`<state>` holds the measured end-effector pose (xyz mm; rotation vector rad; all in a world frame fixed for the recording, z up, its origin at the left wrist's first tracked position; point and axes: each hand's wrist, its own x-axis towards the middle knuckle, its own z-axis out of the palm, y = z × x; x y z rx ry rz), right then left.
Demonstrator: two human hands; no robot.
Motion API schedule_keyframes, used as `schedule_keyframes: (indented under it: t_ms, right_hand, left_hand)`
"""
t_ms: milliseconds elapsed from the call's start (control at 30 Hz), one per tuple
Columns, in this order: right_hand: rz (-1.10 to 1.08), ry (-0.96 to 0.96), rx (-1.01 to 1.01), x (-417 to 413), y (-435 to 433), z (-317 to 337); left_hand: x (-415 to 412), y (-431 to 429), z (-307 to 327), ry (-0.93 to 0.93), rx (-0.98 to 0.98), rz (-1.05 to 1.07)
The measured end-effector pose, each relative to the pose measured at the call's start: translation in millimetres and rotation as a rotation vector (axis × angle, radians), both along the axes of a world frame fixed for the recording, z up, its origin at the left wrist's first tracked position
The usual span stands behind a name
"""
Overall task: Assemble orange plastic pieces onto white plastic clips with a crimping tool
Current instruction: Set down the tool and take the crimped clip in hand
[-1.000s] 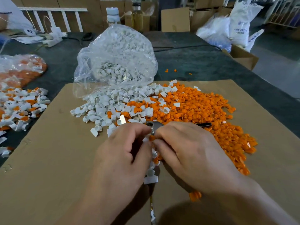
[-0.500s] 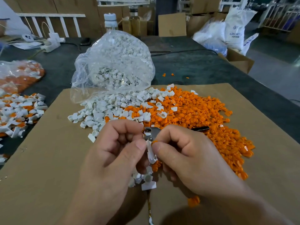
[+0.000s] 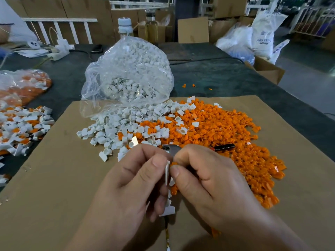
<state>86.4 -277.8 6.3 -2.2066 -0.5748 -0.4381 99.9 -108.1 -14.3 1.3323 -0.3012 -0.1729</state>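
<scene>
My left hand (image 3: 134, 180) pinches a white plastic clip (image 3: 167, 171) between thumb and fingers. Against it, my right hand (image 3: 204, 180) pinches a small orange piece (image 3: 174, 163), and the metal crimping tool (image 3: 172, 149) with its dark handle (image 3: 223, 147) sticks out behind those fingers. Both hands hover over the brown cardboard sheet (image 3: 54, 178). A heap of loose orange pieces (image 3: 226, 127) lies to the right and a heap of white clips (image 3: 116, 127) to the left, mixed where they meet. More white clips (image 3: 169, 209) show below my hands.
A clear bag of white clips (image 3: 130, 73) stands behind the heaps. At the left lie assembled white-and-orange parts (image 3: 21, 127) and a bag of orange pieces (image 3: 23, 86). Bottles (image 3: 125, 27), a power strip (image 3: 58, 51) and cardboard boxes (image 3: 266, 69) sit farther back.
My hands have lifted slightly toward me, and the white clip now stands on edge between both thumbs. The camera view tilted a little.
</scene>
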Motion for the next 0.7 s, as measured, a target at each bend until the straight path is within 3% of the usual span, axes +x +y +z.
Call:
schedule_keyframes:
  t_ms: [133, 200, 333, 433, 500, 600, 700]
  right_hand:
    - [0.034, 0.104, 0.114, -2, 4, 3]
    - [0.05, 0.304, 0.262, -4, 7, 6]
    - [0.087, 0.903, 0.594, -3, 9, 10]
    - [0.144, 1.088, 0.682, -1, 9, 13]
    - [0.06, 0.833, 0.437, -2, 7, 9]
    - [-0.039, 0.206, -0.113, -1, 0, 5]
    - [-0.003, 0.108, -0.24, 0, -1, 5]
  left_hand:
    - [-4, -4, 0, -0.085, 0.02, 0.034]
    - [-7, -4, 0, -0.186, 0.133, 0.11]
    - [-9, -3, 2, -0.525, 0.463, 0.271]
    - [-9, -5, 1, -0.656, 0.572, 0.312]
    - [-8, -7, 1, -0.503, 0.473, 0.328]
    - [-2, -8, 1, -0.105, 0.203, 0.221]
    - [2, -7, -1, 0.092, 0.068, 0.149]
